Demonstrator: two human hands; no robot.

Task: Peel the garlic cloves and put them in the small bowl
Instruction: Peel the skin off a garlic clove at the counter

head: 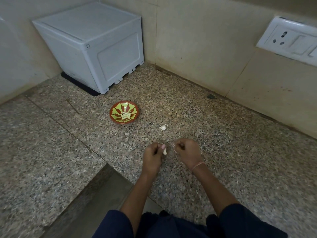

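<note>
Both hands are out over the speckled granite counter (231,157), close together but not touching. The left hand (153,158) has its fingers curled in and pinches a garlic clove (164,151) at the fingertips. The clove is pale and hangs below the grip, its long axis running far to near and its free end pointing to the near side. Just to the right, the right hand (188,152) is curled too, thumb and forefinger nipped together on a pale scrap (174,144). It is too small to say for sure what it is. There is a thin band (198,165) on that wrist, and dark blue sleeves (240,219) at the near edge.

Farther out lies a second clove (163,127), loose on the stone. Its long axis lies on a slant, and its thin tip points far and right. Beyond it to the left sits the small bowl (111,112), red-brown with a yellow-green sunburst inside. It stands upright with a little heap of peeled cloves (125,115) at its centre.

In the far left corner stands a white box (92,47) on a black mat (78,84). On the right-hand wall there is a white socket plate (289,38).
</note>
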